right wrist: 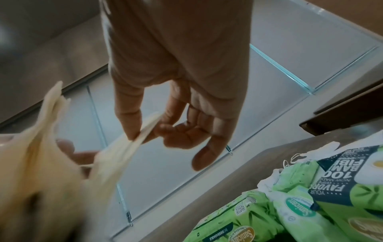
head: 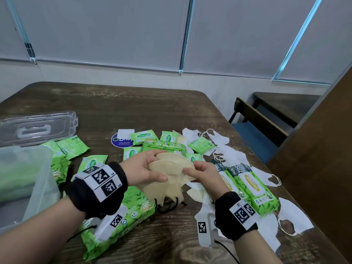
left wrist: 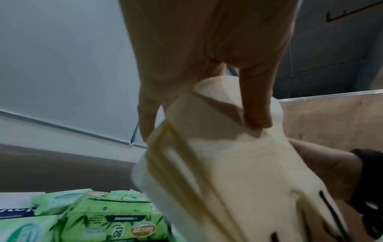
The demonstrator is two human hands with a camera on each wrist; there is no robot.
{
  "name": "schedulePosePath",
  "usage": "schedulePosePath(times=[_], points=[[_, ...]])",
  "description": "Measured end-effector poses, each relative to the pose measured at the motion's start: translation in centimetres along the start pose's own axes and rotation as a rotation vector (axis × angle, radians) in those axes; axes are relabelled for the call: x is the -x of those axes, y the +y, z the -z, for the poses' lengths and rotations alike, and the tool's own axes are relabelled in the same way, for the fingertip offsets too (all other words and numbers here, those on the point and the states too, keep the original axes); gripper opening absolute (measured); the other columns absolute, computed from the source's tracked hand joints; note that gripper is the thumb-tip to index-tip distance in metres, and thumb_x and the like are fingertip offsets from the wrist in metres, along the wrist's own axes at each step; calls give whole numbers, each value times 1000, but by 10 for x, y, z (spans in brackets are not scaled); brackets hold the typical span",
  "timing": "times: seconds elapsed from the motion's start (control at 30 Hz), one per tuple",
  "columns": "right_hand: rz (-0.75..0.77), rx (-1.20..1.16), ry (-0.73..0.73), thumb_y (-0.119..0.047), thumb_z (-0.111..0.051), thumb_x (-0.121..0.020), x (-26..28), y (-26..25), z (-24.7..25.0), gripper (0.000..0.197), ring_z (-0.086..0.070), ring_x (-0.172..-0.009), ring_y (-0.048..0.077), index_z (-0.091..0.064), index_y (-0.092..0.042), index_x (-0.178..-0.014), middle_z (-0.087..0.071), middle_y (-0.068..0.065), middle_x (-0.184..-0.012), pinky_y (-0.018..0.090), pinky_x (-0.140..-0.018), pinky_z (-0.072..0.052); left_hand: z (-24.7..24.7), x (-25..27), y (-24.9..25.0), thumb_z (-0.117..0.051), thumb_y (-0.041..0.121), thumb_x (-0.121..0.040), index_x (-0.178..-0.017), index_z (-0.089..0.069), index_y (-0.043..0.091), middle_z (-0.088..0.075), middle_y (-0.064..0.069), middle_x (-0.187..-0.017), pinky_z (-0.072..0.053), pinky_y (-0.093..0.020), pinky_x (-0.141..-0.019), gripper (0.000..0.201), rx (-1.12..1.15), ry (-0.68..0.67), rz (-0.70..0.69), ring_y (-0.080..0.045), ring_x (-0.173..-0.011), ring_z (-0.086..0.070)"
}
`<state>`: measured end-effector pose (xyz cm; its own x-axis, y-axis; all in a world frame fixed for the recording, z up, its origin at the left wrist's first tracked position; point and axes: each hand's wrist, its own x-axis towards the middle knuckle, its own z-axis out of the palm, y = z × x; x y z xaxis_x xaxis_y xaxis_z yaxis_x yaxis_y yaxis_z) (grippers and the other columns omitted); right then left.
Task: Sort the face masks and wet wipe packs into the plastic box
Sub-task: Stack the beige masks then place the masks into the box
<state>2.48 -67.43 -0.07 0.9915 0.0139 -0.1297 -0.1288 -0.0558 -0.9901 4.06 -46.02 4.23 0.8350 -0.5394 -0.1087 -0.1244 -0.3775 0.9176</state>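
Note:
A stack of cream face masks point(head: 169, 169) with black ear loops is held above the table between both hands. My left hand point(head: 144, 168) grips the stack's left side, thumb on top; the left wrist view shows the cream masks point(left wrist: 228, 163) pinched under its fingers point(left wrist: 254, 104). My right hand point(head: 202, 173) pinches the right edge of the masks point(right wrist: 132, 144) between thumb and forefinger. Green wet wipe packs point(head: 145, 137) lie scattered over the table. White face masks point(head: 230, 153) lie to the right. The clear plastic box point(head: 28, 180) stands at the left.
The box's clear lid point(head: 36, 128) lies behind it. Large wipe packs lie near the front point(head: 122, 220) and at the right point(head: 249, 185). A round blue sticker point(head: 122, 141) is on the wooden table point(head: 133, 105). A bench point(head: 257, 130) stands beyond the right edge.

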Motion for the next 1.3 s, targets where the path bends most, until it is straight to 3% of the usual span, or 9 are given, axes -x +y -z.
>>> schedulePosePath(times=[0.33,0.53,0.67,0.77,0.87,0.97,1.03,1.13,1.3], points=[[200,-87,321,-17,-60,-61,8,-4,25,20,-54,-62,12,-60,-5,-78,-58,-1,-68,24,-57,-45,15,-17,-20,-79,17,-73,-85,-67,20,-72,-7,-88,-53,-44,-85,17,129,329,147,-28,-84,-67],[176,61,-21,-28,-79,-58,16,-20,29,41,-57,-66,18,-68,6,-78,-62,9,-72,23,-59,-45,13,-20,-21,-82,5,-66,-111,-51,33,-68,-12,-89,-55,-33,-61,61,146,411,84,-26,-71,-68],[16,125,-321,-23,-78,-67,20,-30,12,29,-61,-67,19,-71,2,-79,-67,11,-76,26,-64,-47,6,-19,-17,-79,3,-69,-85,-66,40,-70,3,-80,-51,-20,-60,43,99,226,-23,-11,-66,-66],[-15,110,-296,-22,-76,-69,17,-29,-6,28,-58,-67,19,-70,2,-81,-65,10,-74,26,-61,-44,0,-17,-16,-69,8,-81,-65,-72,37,-69,16,-70,-45,-9,-63,34,59,154,-4,5,-66,-61],[-22,42,-155,-20,-80,-68,10,-21,-19,37,-59,-59,15,-68,8,-88,-65,6,-70,22,-53,-45,-6,-14,-16,-59,37,-89,-74,-74,15,-66,5,-60,-44,-17,-50,30,132,128,71,-5,-50,-56],[-15,-29,-94,-10,-76,-76,9,-18,-27,20,-59,-50,11,-67,7,-83,-65,2,-61,18,-45,-44,-7,-13,-21,-58,80,-58,-84,-64,-8,-61,-10,-64,-41,-20,-48,92,197,129,98,-18,-53,-54],[-14,-73,-61,-4,-74,-77,9,-15,-29,12,-57,-45,8,-62,0,-75,-63,0,-57,16,-40,-42,-7,-13,-22,-71,71,-56,-79,-69,3,-66,-5,-69,-46,-21,-53,71,192,142,65,-16,-59,-59],[5,-45,14,-14,-78,-75,3,-8,-26,27,-59,-64,10,-55,-9,-88,-63,3,-80,14,-51,-44,-7,-16,-26,-74,25,-79,-78,-65,12,-66,1,-69,-48,-20,-54,16,160,196,62,-12,-58,-59],[-88,19,-162,-37,-74,-66,-4,13,-20,63,-65,-104,15,-57,-8,-120,-67,5,-116,28,-86,-53,-9,-24,-36,-73,11,-76,-92,-56,23,-67,-3,-74,-51,-28,-54,26,305,238,80,-18,-58,-62]])
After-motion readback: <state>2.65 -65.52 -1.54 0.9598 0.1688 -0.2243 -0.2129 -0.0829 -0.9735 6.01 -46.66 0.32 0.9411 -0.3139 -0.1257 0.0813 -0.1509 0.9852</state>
